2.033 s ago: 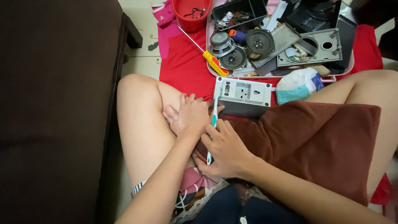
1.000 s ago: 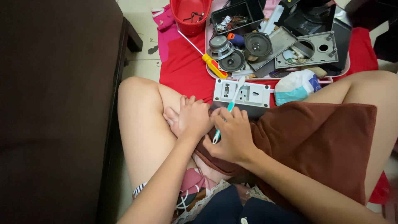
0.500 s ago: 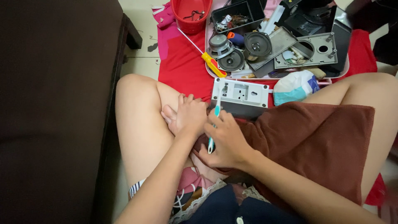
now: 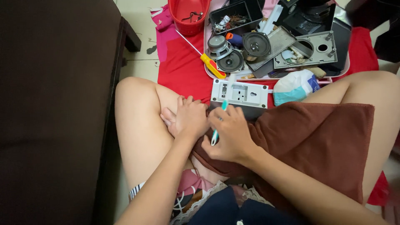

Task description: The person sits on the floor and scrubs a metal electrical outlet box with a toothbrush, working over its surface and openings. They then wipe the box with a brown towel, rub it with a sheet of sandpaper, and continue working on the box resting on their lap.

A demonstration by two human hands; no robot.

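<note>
Socket plate (image 4: 239, 93) lies before both hands, on a cloth (image 4: 183, 71). Left hand (image 4: 188, 117) just left of right hand (image 4: 230, 134). Behind the plate: screwdriver (image 4: 204, 61), speakers (image 4: 231, 46) in a tray (image 4: 339, 68). Towel (image 4: 321, 146) on right thigh.

I'm looking down at my own two arms, both bare from the elbow forward, no sleeves, no watch, no rings that I can make out. My left hand (image 4: 188, 118) sits at about nine o'clock of my right hand (image 4: 230, 135); fingernails look short and plain. Both legs are bare too, knees out at ten and two o'clock. At six o'clock there's dark navy clothing (image 4: 227, 210) with a pale lace trim (image 4: 196, 204), and a pink patterned fabric (image 4: 192, 185) beside a striped hem (image 4: 136, 192).
</note>
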